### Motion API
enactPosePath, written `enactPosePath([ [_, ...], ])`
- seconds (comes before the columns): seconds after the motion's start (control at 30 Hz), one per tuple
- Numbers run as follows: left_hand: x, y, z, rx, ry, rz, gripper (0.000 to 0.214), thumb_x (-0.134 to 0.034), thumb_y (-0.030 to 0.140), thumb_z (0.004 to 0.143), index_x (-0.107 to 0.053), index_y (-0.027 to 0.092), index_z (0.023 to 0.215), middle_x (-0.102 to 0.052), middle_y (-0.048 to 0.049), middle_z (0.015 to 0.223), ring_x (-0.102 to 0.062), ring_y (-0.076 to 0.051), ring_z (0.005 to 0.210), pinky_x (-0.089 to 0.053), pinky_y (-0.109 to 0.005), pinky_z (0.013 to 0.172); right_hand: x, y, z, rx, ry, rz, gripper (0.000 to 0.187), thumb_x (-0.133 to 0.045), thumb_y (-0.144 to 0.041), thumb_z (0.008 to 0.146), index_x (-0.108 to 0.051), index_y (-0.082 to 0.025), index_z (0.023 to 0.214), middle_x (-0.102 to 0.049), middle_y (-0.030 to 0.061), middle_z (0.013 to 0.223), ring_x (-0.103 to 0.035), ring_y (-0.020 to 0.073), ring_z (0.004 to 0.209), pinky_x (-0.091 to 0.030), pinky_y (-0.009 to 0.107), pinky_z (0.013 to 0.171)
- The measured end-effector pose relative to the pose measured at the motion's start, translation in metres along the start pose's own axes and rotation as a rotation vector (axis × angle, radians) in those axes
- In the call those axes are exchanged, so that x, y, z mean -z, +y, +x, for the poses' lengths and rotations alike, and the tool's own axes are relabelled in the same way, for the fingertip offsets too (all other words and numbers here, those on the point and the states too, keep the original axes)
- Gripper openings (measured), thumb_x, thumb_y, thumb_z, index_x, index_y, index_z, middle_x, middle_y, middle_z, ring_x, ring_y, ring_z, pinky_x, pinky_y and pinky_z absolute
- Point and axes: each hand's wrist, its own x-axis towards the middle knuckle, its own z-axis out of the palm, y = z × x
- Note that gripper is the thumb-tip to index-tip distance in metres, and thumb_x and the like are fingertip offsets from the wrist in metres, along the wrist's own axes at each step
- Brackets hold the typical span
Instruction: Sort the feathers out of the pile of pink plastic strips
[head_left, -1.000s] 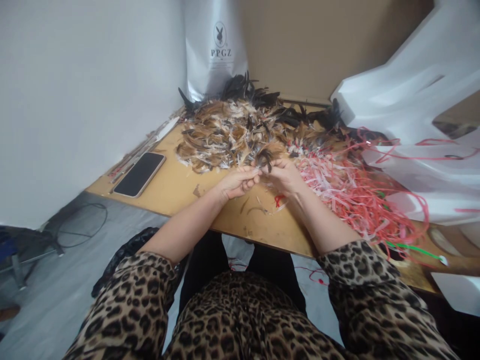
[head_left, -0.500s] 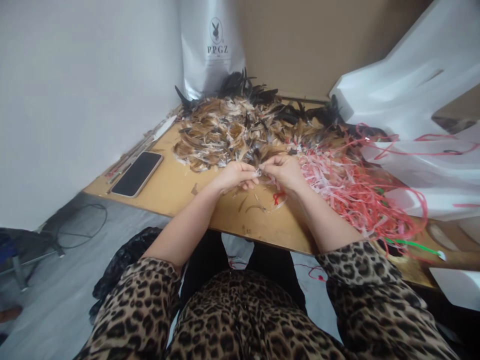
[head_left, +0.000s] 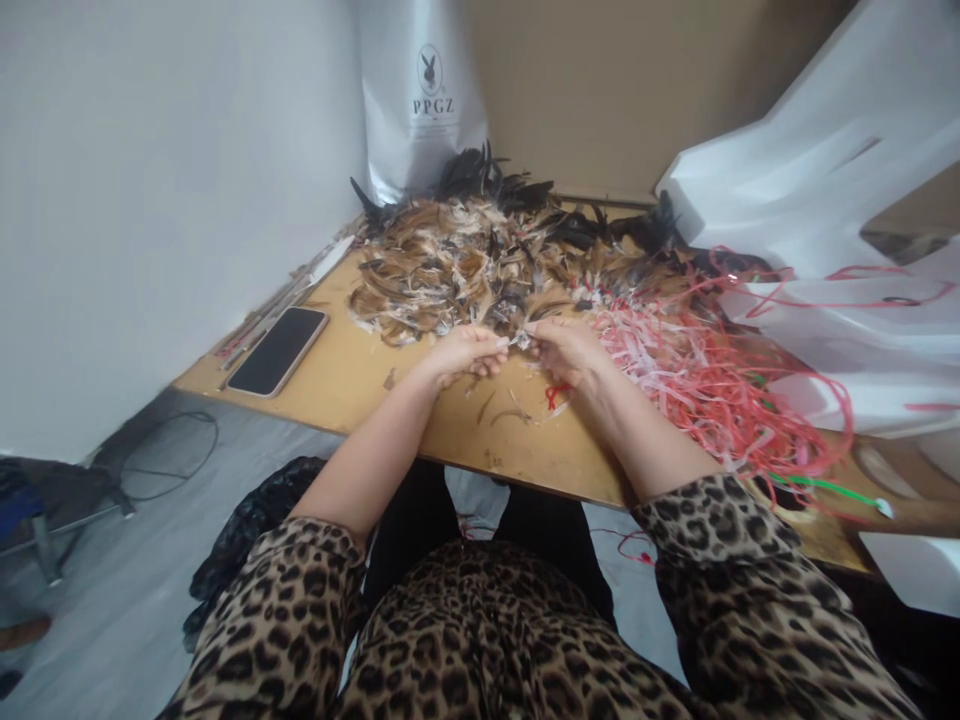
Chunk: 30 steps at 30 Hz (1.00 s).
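Observation:
Over the near side of a pile of brown, white and black feathers [head_left: 435, 265], my left hand [head_left: 469, 355] and my right hand [head_left: 566, 348] face each other a short distance apart. Thumb and fingertips of each are pinched on a thin white strip [head_left: 523, 341] that spans the gap between them. Its exact kind is too small to make out. Beside my right hand lies a tangle of pink and red strings [head_left: 697, 370]. A small red string scrap [head_left: 556, 396] rests on the wooden table [head_left: 480, 440] below the hands.
A phone [head_left: 277, 350] lies at the table's left. Behind the feathers stands a white printed bag [head_left: 427, 120]; white plastic sheets [head_left: 810, 150] hang at the right. A green strip [head_left: 840, 490] crosses the right front corner. A black plastic bag [head_left: 255, 530] sits on the floor.
My hands have drawn slightly apart, the left one moving a little to the left. More of the white strip shows between the fingertips.

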Motion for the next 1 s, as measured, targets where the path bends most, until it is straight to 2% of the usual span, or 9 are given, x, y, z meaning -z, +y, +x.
enactPosePath([
  [0.07, -0.002, -0.001, -0.001, 0.02, -0.038, -0.003, 0.028, -0.068, 0.034, 0.067, -0.06, 0.007, 0.071, -0.063, -0.0059, 0.066, -0.057, -0.006, 0.05, -0.038, -0.014, 0.042, -0.004, -0.001, -0.001, -0.007, -0.006, 0.075, 0.028, -0.076, -0.029, 0.046, -0.052, -0.016, 0.051, -0.053, -0.0024, 0.048, -0.045, 0.0062, 0.046, -0.036, 0.021, 0.046],
  [0.23, -0.003, -0.001, -0.002, -0.023, -0.11, 0.018, 0.029, -0.067, 0.035, 0.067, -0.06, 0.007, 0.071, -0.062, -0.0056, 0.064, -0.057, -0.006, 0.049, -0.037, -0.013, 0.041, -0.007, -0.001, -0.001, 0.073, 0.059, 0.095, 0.024, -0.075, -0.026, 0.048, -0.054, -0.016, 0.052, -0.05, -0.0036, 0.045, -0.042, 0.0061, 0.044, -0.036, 0.02, 0.045],
  [0.5, 0.002, 0.0, 0.001, 0.016, 0.014, -0.18, 0.02, -0.068, 0.025, 0.067, -0.06, 0.007, 0.07, -0.062, -0.0042, 0.064, -0.055, -0.005, 0.048, -0.038, -0.014, 0.042, -0.004, -0.002, -0.002, -0.053, -0.031, 0.28, 0.022, -0.073, -0.023, 0.052, -0.053, -0.017, 0.06, -0.058, -0.0017, 0.059, -0.05, 0.0072, 0.054, -0.045, 0.02, 0.053],
  [0.67, 0.003, 0.0, 0.003, -0.016, 0.062, -0.323, 0.014, -0.066, 0.021, 0.069, -0.06, 0.008, 0.072, -0.063, -0.004, 0.069, -0.055, -0.003, 0.052, -0.038, -0.012, 0.045, -0.008, 0.001, -0.003, -0.007, -0.043, 0.121, 0.024, -0.075, -0.027, 0.049, -0.054, -0.016, 0.055, -0.056, -0.0021, 0.052, -0.047, 0.0064, 0.048, -0.041, 0.02, 0.048],
  [0.83, -0.001, 0.002, 0.003, -0.123, 0.079, -0.354, 0.016, -0.068, 0.021, 0.067, -0.064, 0.007, 0.075, -0.063, -0.0042, 0.067, -0.054, -0.003, 0.055, -0.038, -0.012, 0.048, -0.009, 0.006, -0.002, 0.037, 0.076, -0.055, 0.025, -0.076, -0.029, 0.044, -0.056, -0.016, 0.052, -0.051, -0.0038, 0.042, -0.043, 0.0061, 0.041, -0.034, 0.021, 0.044],
  [1.0, -0.007, 0.002, -0.001, -0.206, 0.029, -0.277, 0.026, -0.068, 0.028, 0.067, -0.066, 0.009, 0.083, -0.062, -0.0029, 0.063, -0.054, -0.003, 0.054, -0.039, -0.013, 0.05, -0.011, 0.006, -0.004, -0.016, 0.044, -0.027, 0.026, -0.077, -0.03, 0.042, -0.057, -0.015, 0.051, -0.051, -0.004, 0.04, -0.042, 0.0059, 0.039, -0.033, 0.021, 0.042],
])
